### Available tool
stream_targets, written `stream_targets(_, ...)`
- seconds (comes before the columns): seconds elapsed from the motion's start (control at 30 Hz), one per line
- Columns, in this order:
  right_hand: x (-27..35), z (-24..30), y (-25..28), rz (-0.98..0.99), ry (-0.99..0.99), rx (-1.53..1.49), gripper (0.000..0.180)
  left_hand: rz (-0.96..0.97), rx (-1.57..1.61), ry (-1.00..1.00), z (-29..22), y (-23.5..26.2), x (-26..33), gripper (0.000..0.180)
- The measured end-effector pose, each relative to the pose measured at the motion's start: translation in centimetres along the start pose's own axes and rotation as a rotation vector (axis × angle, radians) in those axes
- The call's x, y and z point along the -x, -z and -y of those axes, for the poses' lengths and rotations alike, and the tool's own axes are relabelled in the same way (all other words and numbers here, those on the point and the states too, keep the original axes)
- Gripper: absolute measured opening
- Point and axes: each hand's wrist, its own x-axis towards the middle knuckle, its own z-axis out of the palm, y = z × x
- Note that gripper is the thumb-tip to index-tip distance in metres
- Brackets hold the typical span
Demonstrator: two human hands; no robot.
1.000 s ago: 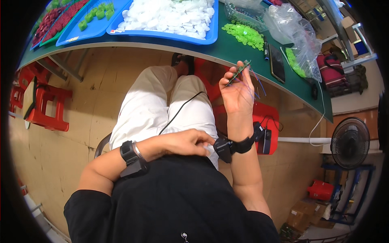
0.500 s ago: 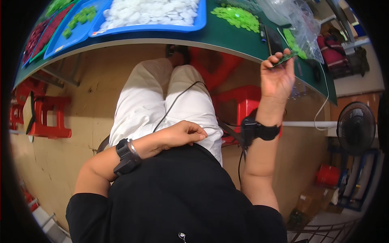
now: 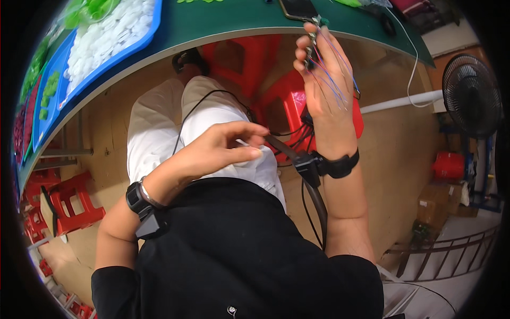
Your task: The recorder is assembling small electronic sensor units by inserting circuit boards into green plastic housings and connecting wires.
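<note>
My right hand (image 3: 330, 87) is raised at the table's near edge, palm up. Its fingers close round a small dark circuit board (image 3: 311, 52), possibly a small stack of them. Thin red, blue and pale wires (image 3: 330, 84) hang from the board across the palm. My left hand (image 3: 223, 144) hovers over my lap with nothing in it, thumb and fingers apart. On each wrist sits a black strap with a small box.
The green table (image 3: 223, 18) bears a blue tray (image 3: 150, 29) of white round pieces, green pieces and a phone (image 3: 298, 8). A black fan (image 3: 472, 95) stands at right. Red stools (image 3: 77, 204) are at left. A black cable (image 3: 186, 114) crosses my lap.
The view has swung, shifting the trays leftward. My right hand has turned, and the wires now show across its palm. My left hand has lifted, its thumb and fingers spreading apart.
</note>
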Motion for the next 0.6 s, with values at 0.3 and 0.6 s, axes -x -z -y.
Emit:
stream_targets(0.3, -3.7, 0.1, -3.8, -0.106, 0.348, 0.192, 0.018, 0.119, 0.39, -0.053, -1.7, -6.6, -3.8, 0.04)
stream_targets(0.6, -3.1, -1.9, -3.9, 0.486, 1.341, 1.431, 0.02, 0.019, 0.501, -0.031, -1.2, -5.3, -3.6, 0.034)
